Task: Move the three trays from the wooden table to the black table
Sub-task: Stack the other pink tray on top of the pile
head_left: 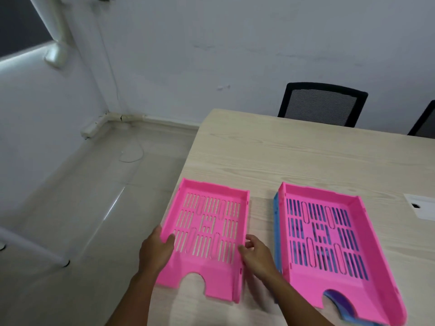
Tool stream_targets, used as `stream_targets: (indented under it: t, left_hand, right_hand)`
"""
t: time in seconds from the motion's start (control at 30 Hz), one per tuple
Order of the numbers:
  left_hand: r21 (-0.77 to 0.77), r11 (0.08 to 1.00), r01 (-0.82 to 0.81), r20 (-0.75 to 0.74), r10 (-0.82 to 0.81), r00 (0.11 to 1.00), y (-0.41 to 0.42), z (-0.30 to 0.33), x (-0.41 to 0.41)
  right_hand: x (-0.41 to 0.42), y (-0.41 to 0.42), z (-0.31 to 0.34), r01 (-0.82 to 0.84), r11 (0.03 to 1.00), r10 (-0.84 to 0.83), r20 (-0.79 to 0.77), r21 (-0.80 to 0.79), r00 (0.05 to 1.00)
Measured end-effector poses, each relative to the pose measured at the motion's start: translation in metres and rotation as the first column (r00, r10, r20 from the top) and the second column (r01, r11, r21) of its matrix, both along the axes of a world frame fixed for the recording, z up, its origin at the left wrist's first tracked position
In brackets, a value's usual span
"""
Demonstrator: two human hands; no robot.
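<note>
Our left hand (156, 251) and right hand (257, 255) each close a grip on a side of the pink tray (207, 234), seemingly lifted at the wooden worktop (282, 156) edge, beside a second pink tray (329, 243) nested on a blue tray (277, 231).

Pale walls (235, 43), glossy grey floor (70, 208), two black mesh chairs (322, 104) behind light wooden table (282, 156).

Both forearms reach forward, bare. Left hand (156, 251) grips the left wall of the left pink tray (207, 234), thumb inside. Right hand (256, 254) clasps that tray's right wall, fingers curled over the rim.
</note>
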State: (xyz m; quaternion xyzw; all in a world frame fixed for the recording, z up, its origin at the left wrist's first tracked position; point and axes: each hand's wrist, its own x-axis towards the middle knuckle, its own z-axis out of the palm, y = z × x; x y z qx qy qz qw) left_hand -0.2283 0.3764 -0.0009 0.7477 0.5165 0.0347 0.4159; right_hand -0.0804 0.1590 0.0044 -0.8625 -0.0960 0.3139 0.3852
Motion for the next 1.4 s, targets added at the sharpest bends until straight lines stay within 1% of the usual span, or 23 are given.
stream_targets:
  t: [0.07,0.13,0.2,0.3,0.4,0.47,0.57,0.67,0.83,0.97,1.07,1.13,1.23,1.4]
  left_hand:
    - [-0.009,1.000,-0.012,0.038,0.012,0.999,0.004,0.003,-0.002]
    - [-0.053,0.998,-0.030,0.123,0.036,0.992,0.005,0.008,-0.004]
    - [-0.098,0.994,-0.040,0.203,0.059,0.977,0.007,0.011,-0.004]
    - [-0.189,0.981,-0.049,0.312,0.108,0.944,0.009,0.015,-0.001]
    - [-0.301,0.951,-0.075,0.377,0.191,0.906,0.010,0.016,0.004]
    - [-0.339,0.938,-0.064,0.420,0.212,0.882,0.004,0.022,0.011]
    - [-0.340,0.940,-0.024,0.470,0.192,0.862,-0.015,0.038,0.025]
    - [-0.347,0.937,0.028,0.505,0.162,0.848,-0.039,0.050,0.044]
    - [-0.361,0.927,0.107,0.501,0.096,0.860,-0.095,0.060,0.092]
    - [-0.359,0.915,0.185,0.492,0.017,0.870,-0.153,0.067,0.131]
    - [-0.339,0.910,0.239,0.474,-0.054,0.879,-0.198,0.070,0.150]
    - [-0.335,0.905,0.262,0.466,-0.083,0.881,-0.223,0.072,0.158]
    - [-0.313,0.910,0.272,0.442,-0.114,0.890,-0.248,0.072,0.167]
    - [-0.276,0.932,0.233,0.382,-0.116,0.917,-0.266,0.066,0.174]
  right_hand:
    - [0.001,0.002,-0.005,0.043,0.999,-0.040,0.086,-0.032,0.995]
    - [0.003,0.002,-0.009,0.085,0.996,-0.079,0.186,-0.023,0.979]
    - [0.002,0.003,-0.003,0.101,0.995,-0.104,0.246,0.026,0.964]
    - [0.008,0.001,0.005,0.156,0.977,-0.194,0.307,0.144,0.932]
    - [0.013,-0.003,0.022,0.197,0.943,-0.266,0.251,0.267,0.931]
    - [0.016,-0.010,0.038,0.211,0.915,-0.296,0.216,0.344,0.930]
    - [0.026,-0.029,0.059,0.227,0.880,-0.328,0.191,0.417,0.925]
    - [0.044,-0.057,0.070,0.248,0.863,-0.356,0.182,0.441,0.917]
    - [0.076,-0.123,0.083,0.311,0.842,-0.421,0.177,0.441,0.889]
    - [0.099,-0.186,0.089,0.432,0.783,-0.532,0.123,0.447,0.838]
    - [0.111,-0.232,0.091,0.494,0.739,-0.580,0.060,0.458,0.812]
    - [0.117,-0.256,0.090,0.529,0.728,-0.601,0.034,0.436,0.799]
    - [0.126,-0.280,0.084,0.562,0.717,-0.617,0.002,0.412,0.787]
    - [0.133,-0.296,0.073,0.561,0.724,-0.597,-0.042,0.401,0.801]
